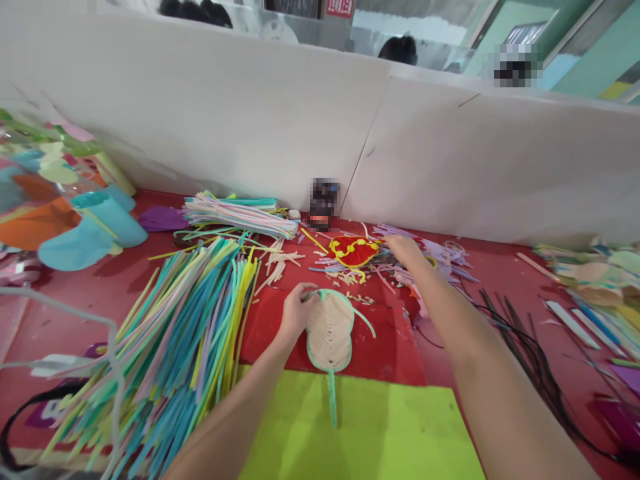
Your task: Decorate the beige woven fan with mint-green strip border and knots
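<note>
My left hand (299,310) pinches the upper left edge of a small leaf-shaped fan (330,333). The fan has a cream ribbed face, a mint-green fuzzy rim and a straight green handle; a loose green end curls off its upper right side. Farther back, my right hand (401,250) reaches to the right edge of a red fan-shaped piece (356,251) with yellow trim, beside a heap of lilac pipe cleaner pieces (445,257). Its fingertips are too small and partly hidden, so I cannot tell whether they grip anything. Short cream snippets (357,298) lie between the hands.
A big spread of coloured pipe cleaners (185,353) covers the left, with a pale bundle (240,215) behind. A lime-green sheet (360,433) lies in front. Black cables (525,360) run at right. A white partition (240,107) bounds the red table's back.
</note>
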The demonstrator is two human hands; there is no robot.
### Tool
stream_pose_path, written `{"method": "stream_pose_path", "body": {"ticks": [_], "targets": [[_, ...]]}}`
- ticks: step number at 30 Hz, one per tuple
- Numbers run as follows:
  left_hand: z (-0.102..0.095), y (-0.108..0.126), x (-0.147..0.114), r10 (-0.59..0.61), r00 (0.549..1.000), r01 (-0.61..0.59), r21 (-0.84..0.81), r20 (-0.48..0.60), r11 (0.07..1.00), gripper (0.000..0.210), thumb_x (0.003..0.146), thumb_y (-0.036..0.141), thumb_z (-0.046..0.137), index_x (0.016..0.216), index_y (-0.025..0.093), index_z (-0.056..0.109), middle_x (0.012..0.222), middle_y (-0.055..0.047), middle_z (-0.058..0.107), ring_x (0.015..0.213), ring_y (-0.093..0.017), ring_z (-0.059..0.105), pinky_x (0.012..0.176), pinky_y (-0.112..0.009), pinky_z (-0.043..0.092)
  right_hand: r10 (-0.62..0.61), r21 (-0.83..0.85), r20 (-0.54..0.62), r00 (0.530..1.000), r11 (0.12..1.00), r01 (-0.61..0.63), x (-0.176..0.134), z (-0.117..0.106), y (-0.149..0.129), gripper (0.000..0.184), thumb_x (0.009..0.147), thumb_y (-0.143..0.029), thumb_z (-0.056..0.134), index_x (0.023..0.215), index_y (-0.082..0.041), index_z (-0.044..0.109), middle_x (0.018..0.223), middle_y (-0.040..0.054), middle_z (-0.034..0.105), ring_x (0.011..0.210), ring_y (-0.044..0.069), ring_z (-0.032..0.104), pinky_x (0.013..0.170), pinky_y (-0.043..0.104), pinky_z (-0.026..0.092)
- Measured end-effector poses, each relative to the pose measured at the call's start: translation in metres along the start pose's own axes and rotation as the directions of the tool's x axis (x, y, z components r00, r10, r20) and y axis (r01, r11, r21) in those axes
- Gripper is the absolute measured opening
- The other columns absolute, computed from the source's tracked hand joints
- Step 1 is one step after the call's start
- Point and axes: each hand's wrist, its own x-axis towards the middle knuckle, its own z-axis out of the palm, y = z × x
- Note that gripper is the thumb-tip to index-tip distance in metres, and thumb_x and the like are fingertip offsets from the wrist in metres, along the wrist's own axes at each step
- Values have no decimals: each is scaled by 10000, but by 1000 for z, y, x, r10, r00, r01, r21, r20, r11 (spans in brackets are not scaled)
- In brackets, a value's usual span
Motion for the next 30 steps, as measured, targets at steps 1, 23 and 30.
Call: {"method": "stream_pose_path", "body": {"ticks": [1, 23, 30], "targets": [[0, 0, 0, -2, 1000, 2, 1, -1, 1000, 206, 722, 252, 623, 910, 171, 608, 754, -34, 697, 690, -152, 643, 588, -215, 442, 11, -12, 3, 1000, 1000, -11, -1, -2, 3, 305, 865, -139, 428, 1087, -182, 634, 1066, 106, 692, 946, 195, 617, 791, 312, 449], [0, 3, -4, 42, 999, -42, -6, -3, 999, 218, 710, 277, 639, 902, 175, 619, 760, -38, 694, 709, -167, 646, 633, -248, 466, 354, 323, -416, 837, 918, -228, -23, -58, -110, 358, 924, -455, 369, 1009, -193, 598, 963, 105, 692, 874, 234, 633, 754, 305, 409], [0, -7, 0, 79, 997, -79, 34, -1, 996, 230, 715, 296, 644, 913, 181, 625, 815, -42, 702, 783, -178, 656, 707, -265, 468, 552, 577, -348, 758, 763, -291, -25, -55, -143, 368, 924, -457, 290, 992, -209, 553, 949, 109, 683, 837, 233, 631, 748, 330, 440]]}}
